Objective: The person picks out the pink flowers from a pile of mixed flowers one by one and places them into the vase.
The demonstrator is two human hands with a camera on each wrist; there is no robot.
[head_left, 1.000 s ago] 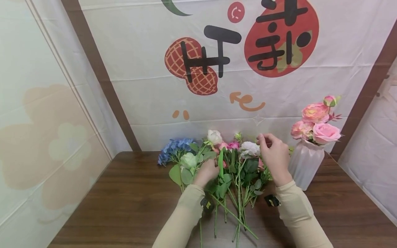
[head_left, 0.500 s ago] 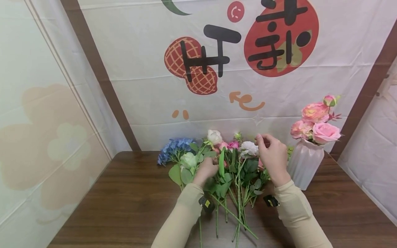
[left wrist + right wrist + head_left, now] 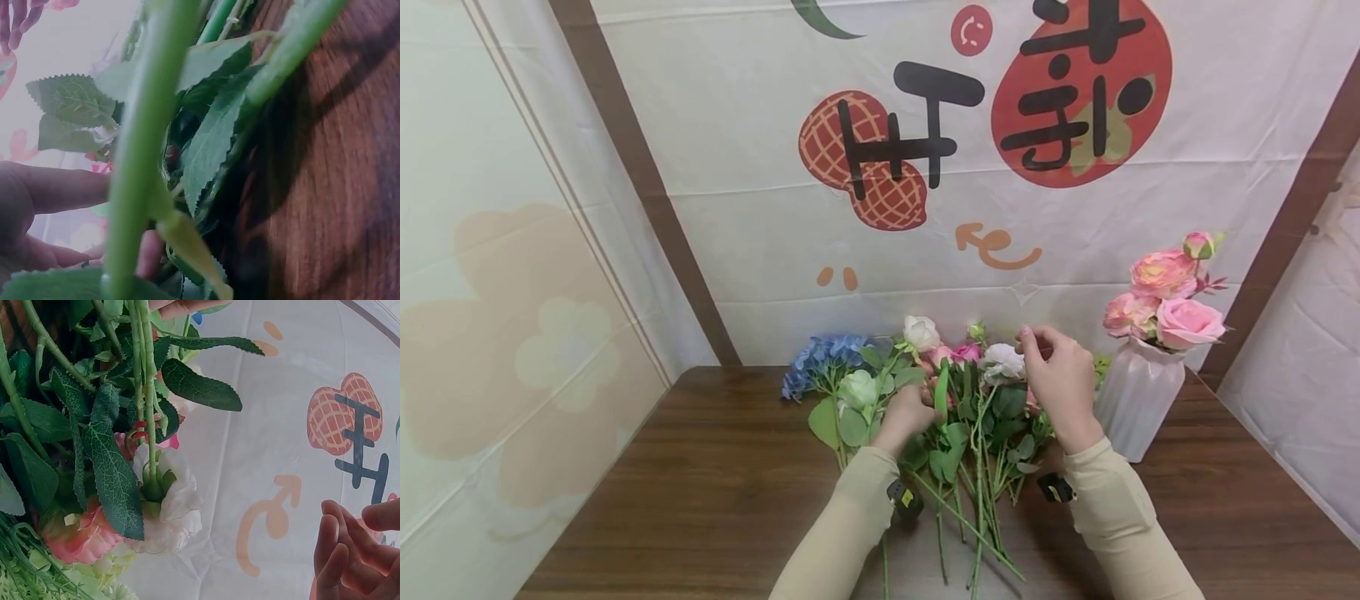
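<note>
Several artificial flowers lie in a pile on the brown table (image 3: 715,467), stems toward the near side. My left hand (image 3: 907,414) reaches into the pile's middle, between a pale green rose (image 3: 857,388) and a long upright green leaf (image 3: 942,392). In the left wrist view its fingers (image 3: 62,189) curl round a green flower stem (image 3: 140,144), whose bloom is hidden. My right hand (image 3: 1063,382) hovers beside a white flower (image 3: 1002,362); the right wrist view shows its fingers (image 3: 334,550) loosely curled with nothing between them.
A white ribbed vase (image 3: 1138,400) with pink flowers (image 3: 1187,321) stands at the right, close to my right forearm. Blue hydrangea (image 3: 823,362) lies at the pile's left end. A printed cloth (image 3: 760,217) hangs behind the table.
My left hand has shifted slightly right, and the long leaf and a few stems beside it have moved right with it. My right hand has moved slightly left and stays raised.
</note>
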